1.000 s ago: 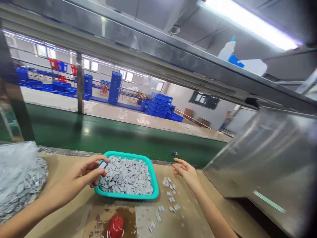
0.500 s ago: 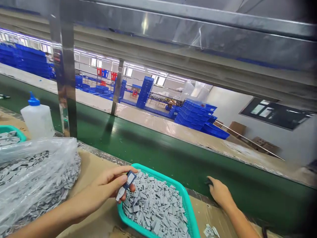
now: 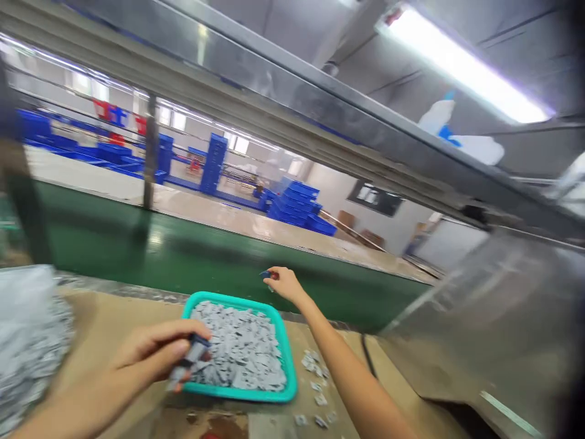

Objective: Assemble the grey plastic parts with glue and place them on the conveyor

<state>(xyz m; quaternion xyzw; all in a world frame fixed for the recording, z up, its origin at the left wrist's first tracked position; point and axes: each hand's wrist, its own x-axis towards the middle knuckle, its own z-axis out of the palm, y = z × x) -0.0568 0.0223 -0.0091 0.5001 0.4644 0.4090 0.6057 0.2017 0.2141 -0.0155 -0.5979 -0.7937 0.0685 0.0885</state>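
Note:
My left hand pinches a small dark-blue and grey plastic part beside the left side of a turquoise basket. Loose small grey plastic pieces fill that basket. Over the green conveyor belt, past the basket's far edge, my right hand is closed on a small dark-blue part. Its fingers cover most of that part. Motion blur hides the fine detail of both parts.
A clear plastic bag of grey pieces lies at the left. Several loose grey pieces are scattered right of the basket. A metal post and overhead beam frame the belt. A sheet-like panel stands at the right.
The view has swung right, bringing the ceiling lamp and right-hand panel into sight. My right hand has turned, and the dark-blue part in it shows more clearly. My left hand keeps its part.

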